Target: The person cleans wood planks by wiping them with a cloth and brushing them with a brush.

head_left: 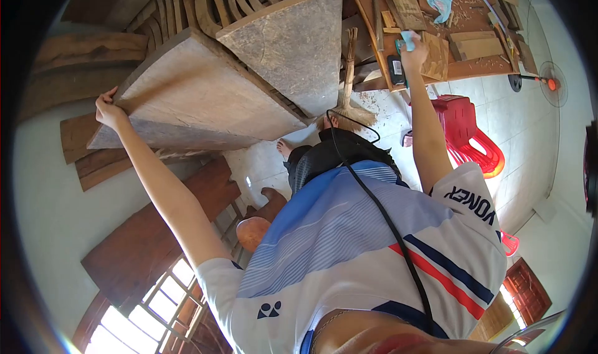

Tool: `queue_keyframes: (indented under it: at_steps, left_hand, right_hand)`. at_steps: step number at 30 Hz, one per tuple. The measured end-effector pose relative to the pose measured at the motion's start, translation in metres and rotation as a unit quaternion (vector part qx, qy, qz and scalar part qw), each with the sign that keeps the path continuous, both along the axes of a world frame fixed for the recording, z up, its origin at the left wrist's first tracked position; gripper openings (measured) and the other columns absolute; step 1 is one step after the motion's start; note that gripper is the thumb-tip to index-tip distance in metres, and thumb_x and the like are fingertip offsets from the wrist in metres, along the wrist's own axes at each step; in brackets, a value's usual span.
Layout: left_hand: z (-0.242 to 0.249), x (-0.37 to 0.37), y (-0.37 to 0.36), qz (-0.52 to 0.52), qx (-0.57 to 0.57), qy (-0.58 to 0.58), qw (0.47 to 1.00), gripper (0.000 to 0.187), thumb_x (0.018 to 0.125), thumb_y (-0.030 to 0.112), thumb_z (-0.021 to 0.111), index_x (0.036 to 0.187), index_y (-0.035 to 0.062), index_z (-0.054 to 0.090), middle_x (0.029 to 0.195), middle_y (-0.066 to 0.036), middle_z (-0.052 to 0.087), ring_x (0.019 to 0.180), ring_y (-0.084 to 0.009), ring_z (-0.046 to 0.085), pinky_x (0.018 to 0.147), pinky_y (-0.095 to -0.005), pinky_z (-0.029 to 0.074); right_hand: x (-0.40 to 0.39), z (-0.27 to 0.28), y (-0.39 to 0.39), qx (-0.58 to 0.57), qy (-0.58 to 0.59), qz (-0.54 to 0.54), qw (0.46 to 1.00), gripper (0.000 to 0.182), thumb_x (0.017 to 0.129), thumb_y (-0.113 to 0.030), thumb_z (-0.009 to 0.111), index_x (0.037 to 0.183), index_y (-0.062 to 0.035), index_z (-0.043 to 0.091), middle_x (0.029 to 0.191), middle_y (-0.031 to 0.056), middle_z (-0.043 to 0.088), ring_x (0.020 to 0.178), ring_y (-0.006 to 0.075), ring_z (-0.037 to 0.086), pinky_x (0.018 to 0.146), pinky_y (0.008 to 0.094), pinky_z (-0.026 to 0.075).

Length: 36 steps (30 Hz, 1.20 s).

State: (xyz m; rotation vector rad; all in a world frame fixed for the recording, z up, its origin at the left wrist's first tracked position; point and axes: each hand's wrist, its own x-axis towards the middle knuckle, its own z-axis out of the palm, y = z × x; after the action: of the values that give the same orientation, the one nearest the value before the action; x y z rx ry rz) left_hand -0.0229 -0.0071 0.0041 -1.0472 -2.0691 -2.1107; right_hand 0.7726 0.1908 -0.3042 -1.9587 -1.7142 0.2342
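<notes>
My left hand (111, 108) is closed on the outer edge of a large wooden panel (199, 92), which leans at a slant at the left. Behind it stands a second, greyer panel (289, 48). Over the edge of the workbench (476, 67), my right hand (413, 52) has its fingers curled round a small light-blue object (408, 40), too small to name. Just beside that hand lies a black item with a white label (396, 69) at the bench edge.
A straw broom (350, 105) stands between panels and bench. Red plastic chairs (461, 126) are right of my right arm. Curved wooden pieces (205, 5) line the back left. A black cable (374, 198) hangs down my front. A fan (552, 84) is far right.
</notes>
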Motion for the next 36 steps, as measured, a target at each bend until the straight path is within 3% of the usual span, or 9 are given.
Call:
queue_keyframes:
  at_steps: [2, 12, 17, 21, 24, 28, 32, 33, 36]
  left_hand:
    - [0.001, 0.004, 0.000, 0.004, 0.002, -0.010, 1.000, 0.032, 0.088, 0.015, 0.049, 0.060, 0.0010, 0.046, 0.082, -0.025, 0.074, 0.079, -0.0252, 0.066, 0.085, -0.0333, 0.048]
    - [-0.003, 0.007, 0.004, -0.056, 0.053, -0.049, 0.996, 0.034, 0.090, 0.012, 0.052, 0.060, -0.0041, 0.051, 0.074, -0.023, 0.071, 0.075, -0.0305, 0.070, 0.078, -0.0349, 0.052]
    - [0.014, 0.064, -0.030, 0.068, 0.040, 0.208, 0.975, 0.036, 0.101, 0.023, 0.050, 0.117, -0.0084, 0.057, 0.123, -0.022, 0.057, 0.118, -0.0307, 0.053, 0.107, -0.0443, 0.039]
    - [0.007, 0.160, -0.105, -0.151, 0.047, 0.198, 0.967, 0.032, 0.100, 0.020, 0.054, 0.123, -0.0023, 0.058, 0.131, -0.018, 0.057, 0.126, -0.0295, 0.053, 0.112, -0.0448, 0.038]
    - [-0.003, 0.213, -0.158, -0.360, -0.114, 0.109, 0.919, 0.064, 0.093, 0.035, 0.067, 0.143, -0.0025, 0.053, 0.147, -0.022, 0.053, 0.139, -0.0322, 0.049, 0.119, -0.0455, 0.031]
    - [-0.024, 0.215, -0.190, -0.474, -0.245, -0.106, 0.839, 0.059, 0.090, 0.030, 0.077, 0.135, -0.0042, 0.058, 0.113, -0.020, 0.071, 0.107, -0.0275, 0.067, 0.098, -0.0387, 0.050]
    - [-0.026, 0.197, -0.208, -0.473, -0.279, -0.123, 0.827, 0.032, 0.096, 0.021, 0.073, 0.118, -0.0023, 0.066, 0.090, -0.007, 0.070, 0.085, -0.0119, 0.062, 0.080, -0.0298, 0.050]
    - [-0.032, 0.191, -0.210, -0.476, -0.278, -0.152, 0.820, 0.025, 0.098, 0.018, 0.071, 0.113, -0.0019, 0.067, 0.089, -0.003, 0.068, 0.083, -0.0083, 0.058, 0.077, -0.0267, 0.048]
    - [-0.042, 0.182, -0.216, -0.482, -0.236, -0.215, 0.816, 0.017, 0.103, 0.014, 0.066, 0.111, -0.0014, 0.068, 0.091, 0.002, 0.066, 0.083, -0.0025, 0.055, 0.074, -0.0213, 0.045]
  right_hand:
    - [-0.008, 0.044, -0.016, 0.162, 0.115, 0.026, 0.980, 0.058, 0.083, -0.018, 0.080, 0.135, -0.0041, 0.060, 0.136, 0.0211, 0.057, 0.118, 0.0377, 0.057, 0.106, 0.0511, 0.046]
    - [-0.150, 0.220, -0.170, 0.021, 0.463, 0.199, 0.864, 0.059, 0.087, 0.015, 0.067, 0.141, 0.0006, 0.049, 0.141, 0.0152, 0.056, 0.126, 0.0238, 0.060, 0.103, 0.0335, 0.054]
    - [-0.240, 0.267, -0.217, -0.161, 0.361, 0.351, 0.849, 0.048, 0.086, 0.011, 0.067, 0.130, -0.0076, 0.063, 0.139, 0.0067, 0.064, 0.119, 0.0156, 0.064, 0.095, 0.0304, 0.054]
    - [-0.321, 0.283, -0.258, -0.151, 0.361, 0.427, 0.816, 0.035, 0.089, 0.006, 0.068, 0.121, -0.0076, 0.066, 0.114, 0.0029, 0.072, 0.110, 0.0134, 0.067, 0.091, 0.0286, 0.053]
    - [-0.352, 0.274, -0.274, -0.174, 0.410, 0.489, 0.750, 0.025, 0.091, 0.006, 0.068, 0.114, -0.0042, 0.067, 0.114, 0.0042, 0.071, 0.107, 0.0119, 0.067, 0.091, 0.0287, 0.054]
    - [-0.387, 0.279, -0.304, -0.221, 0.581, 0.381, 0.684, 0.008, 0.093, 0.006, 0.068, 0.098, 0.0008, 0.065, 0.108, 0.0043, 0.067, 0.125, 0.0176, 0.059, 0.099, 0.0306, 0.052]
    - [-0.401, 0.282, -0.312, -0.213, 0.521, 0.337, 0.754, 0.020, 0.094, 0.003, 0.071, 0.114, 0.0035, 0.071, 0.101, 0.0052, 0.068, 0.107, 0.0160, 0.068, 0.090, 0.0278, 0.056]
    - [-0.403, 0.281, -0.312, -0.207, 0.491, 0.319, 0.784, 0.038, 0.090, -0.003, 0.079, 0.126, 0.0029, 0.068, 0.116, 0.0092, 0.072, 0.083, 0.0095, 0.069, 0.076, 0.0238, 0.057]
    - [-0.415, 0.272, -0.321, -0.106, 0.462, 0.267, 0.839, 0.051, 0.086, -0.011, 0.085, 0.131, 0.0026, 0.065, 0.112, 0.0083, 0.073, 0.083, 0.0082, 0.068, 0.071, 0.0219, 0.055]
